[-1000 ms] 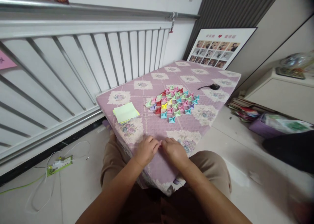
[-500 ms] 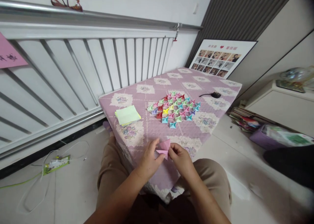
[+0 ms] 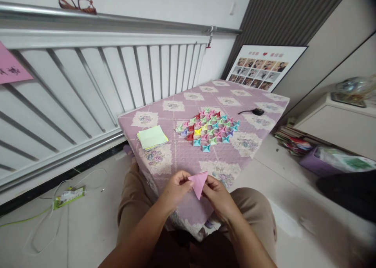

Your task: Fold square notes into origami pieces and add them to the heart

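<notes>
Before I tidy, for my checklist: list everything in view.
Tablecloth: one, purple floral, centre
Folded sheet: one, pink, tablecloth's near end
Folded pieces: many, multicoloured, tablecloth's middle
Paper stack: one, green topmost, tablecloth's left
Corded object: one, black, tablecloth's right
Photo board: one, white, behind tablecloth
Radiator: one, white, left
Glasses: one pair, brown, on pipe
Note: one, pink, left edge
Power strip: one, green, left floor
Books: several, mixed colours, right floor
Box: one, purple, beside books
Cabinet: one, white, right
Legs: two, brown trousers, below
Left hand: one, bare, on folded sheet
Right hand: one, bare, on folded sheet

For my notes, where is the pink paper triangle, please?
The pink paper triangle is lower centre in the head view, between left hand and right hand.
</notes>
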Demonstrator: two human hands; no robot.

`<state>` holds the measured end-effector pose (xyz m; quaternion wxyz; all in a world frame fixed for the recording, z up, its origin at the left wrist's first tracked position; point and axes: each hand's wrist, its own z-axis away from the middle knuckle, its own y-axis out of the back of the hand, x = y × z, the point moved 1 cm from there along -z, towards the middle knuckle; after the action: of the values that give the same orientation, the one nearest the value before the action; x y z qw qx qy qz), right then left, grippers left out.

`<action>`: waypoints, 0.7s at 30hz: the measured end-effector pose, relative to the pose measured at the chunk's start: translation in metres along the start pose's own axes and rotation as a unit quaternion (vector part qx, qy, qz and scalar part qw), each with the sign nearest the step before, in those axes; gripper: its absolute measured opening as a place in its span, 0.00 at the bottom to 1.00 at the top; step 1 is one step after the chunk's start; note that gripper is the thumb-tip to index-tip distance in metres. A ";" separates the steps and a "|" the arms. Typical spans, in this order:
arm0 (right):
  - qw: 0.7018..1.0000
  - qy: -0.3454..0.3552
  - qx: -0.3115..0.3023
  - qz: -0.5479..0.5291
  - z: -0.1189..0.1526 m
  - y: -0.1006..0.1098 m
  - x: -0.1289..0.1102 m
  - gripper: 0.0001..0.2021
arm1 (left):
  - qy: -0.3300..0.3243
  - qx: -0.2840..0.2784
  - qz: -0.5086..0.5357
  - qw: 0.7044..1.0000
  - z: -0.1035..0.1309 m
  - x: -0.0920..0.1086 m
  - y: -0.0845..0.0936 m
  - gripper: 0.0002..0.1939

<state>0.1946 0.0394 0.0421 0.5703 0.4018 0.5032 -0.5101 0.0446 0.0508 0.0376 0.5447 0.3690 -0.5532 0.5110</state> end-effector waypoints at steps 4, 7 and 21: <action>0.998 0.027 0.020 0.057 0.001 0.002 -0.004 0.13 | -0.027 -0.020 -0.064 0.997 0.003 0.001 -0.001 0.02; 0.994 0.035 0.043 0.089 0.001 0.002 -0.005 0.06 | -0.089 -0.006 -0.178 0.980 0.004 0.000 0.002 0.11; 0.971 0.046 0.032 0.234 0.005 -0.001 -0.005 0.05 | -0.316 -0.172 -0.577 0.733 0.006 0.026 0.015 0.13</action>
<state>0.1946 0.0357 0.0477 0.6366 0.5498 0.4042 -0.3594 0.0255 0.0515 0.0617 0.5833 0.6576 -0.4522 -0.1514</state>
